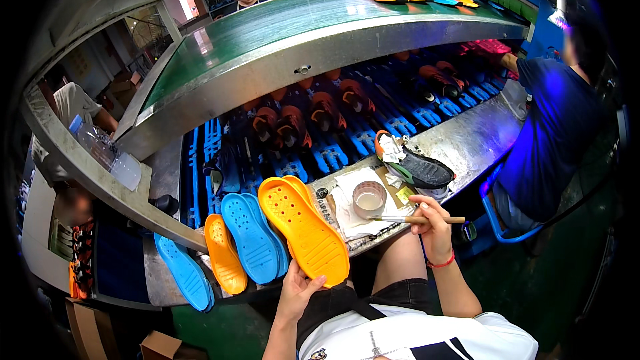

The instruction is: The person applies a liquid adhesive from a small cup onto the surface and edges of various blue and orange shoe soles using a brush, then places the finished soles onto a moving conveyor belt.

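Observation:
My left hand grips the heel end of a yellow-orange shoe sole, its thumb on the upper face. The sole is tilted up, with round holes toward its far end. In my right hand is a paintbrush with a wooden handle, held between thumb and fingers. Its tip points left, at the near side of a round cup of cloudy liquid; I cannot tell if the bristles touch it. Left of the held sole lie blue soles, an orange sole and more blue soles.
A dark shoe with white paper in it lies right of the cup. Blue racks carry several shoes under a green-topped conveyor. A metal post slants at left. A person in dark blue sits at right.

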`<state>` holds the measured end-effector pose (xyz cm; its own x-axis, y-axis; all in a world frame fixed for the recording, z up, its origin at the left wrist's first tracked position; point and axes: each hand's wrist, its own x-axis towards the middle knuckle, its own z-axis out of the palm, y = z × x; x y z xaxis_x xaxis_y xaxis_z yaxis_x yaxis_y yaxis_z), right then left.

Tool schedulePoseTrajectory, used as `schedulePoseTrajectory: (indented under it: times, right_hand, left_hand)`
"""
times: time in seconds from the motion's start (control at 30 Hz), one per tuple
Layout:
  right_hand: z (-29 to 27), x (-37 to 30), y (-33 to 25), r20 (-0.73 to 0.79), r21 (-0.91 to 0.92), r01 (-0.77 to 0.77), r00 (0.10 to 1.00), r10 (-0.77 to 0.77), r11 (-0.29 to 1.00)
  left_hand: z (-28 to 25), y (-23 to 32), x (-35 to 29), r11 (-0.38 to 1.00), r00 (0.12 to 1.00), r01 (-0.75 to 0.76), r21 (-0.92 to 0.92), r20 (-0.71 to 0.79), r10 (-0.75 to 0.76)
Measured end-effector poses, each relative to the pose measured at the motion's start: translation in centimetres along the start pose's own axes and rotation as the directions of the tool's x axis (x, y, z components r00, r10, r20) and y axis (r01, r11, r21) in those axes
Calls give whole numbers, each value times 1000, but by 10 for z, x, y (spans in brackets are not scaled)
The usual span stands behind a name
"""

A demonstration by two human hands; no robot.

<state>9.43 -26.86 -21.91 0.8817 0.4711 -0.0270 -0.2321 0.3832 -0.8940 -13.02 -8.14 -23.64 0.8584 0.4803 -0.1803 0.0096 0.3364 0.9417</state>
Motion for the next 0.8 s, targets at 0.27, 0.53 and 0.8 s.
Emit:
schedulePoseTrajectory:
  times: [0.27, 0.53, 0.8]
  right_hand:
    - [1, 3, 5, -4, 8, -21, 1000, 22, 1000]
    - [-1, 4, 10, 1, -12, -15, 1000, 15, 1000]
    - [-1, 2, 4, -9, -31, -14, 1000, 13, 999]
  left_hand:
    - [0, -2, 4, 1000, 1000, 21, 7, -2, -21]
    - [0, -2, 5, 1000, 1000, 18, 4, 3, -18]
    - [-1, -3, 4, 1000, 1000, 7, 30, -9, -7]
